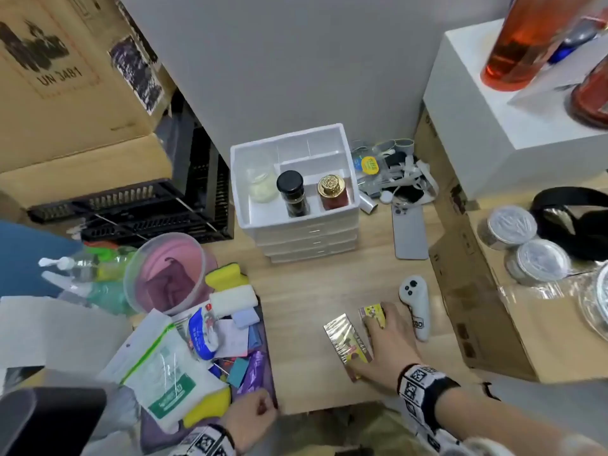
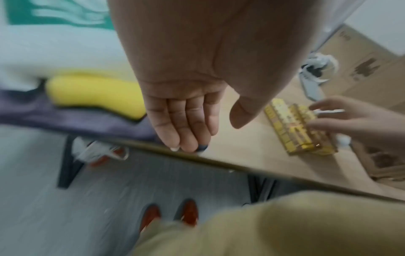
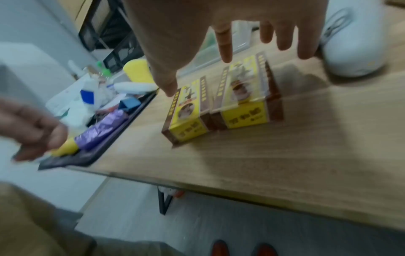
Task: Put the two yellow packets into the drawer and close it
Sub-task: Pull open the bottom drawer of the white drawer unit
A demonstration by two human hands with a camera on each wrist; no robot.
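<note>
Two yellow packets lie side by side on the wooden table, the left packet (image 1: 345, 339) (image 3: 188, 110) and the right packet (image 1: 373, 313) (image 3: 245, 93). My right hand (image 1: 368, 343) (image 3: 197, 72) hovers over them with fingers spread and straight, the thumb by the left packet's outer edge; I cannot tell whether it touches. The left hand (image 1: 260, 413) (image 2: 197, 131) hangs loosely curled at the table's front edge and holds nothing. The white drawer unit (image 1: 306, 238) stands at the back with all its drawers pushed in and bottles in its top tray.
A white controller (image 1: 415, 304) lies just right of the packets, a phone (image 1: 409, 232) behind it. A cardboard box (image 1: 477, 307) borders the right side. A purple tray (image 1: 263, 383) of clutter and a pink bowl (image 1: 167, 274) fill the left.
</note>
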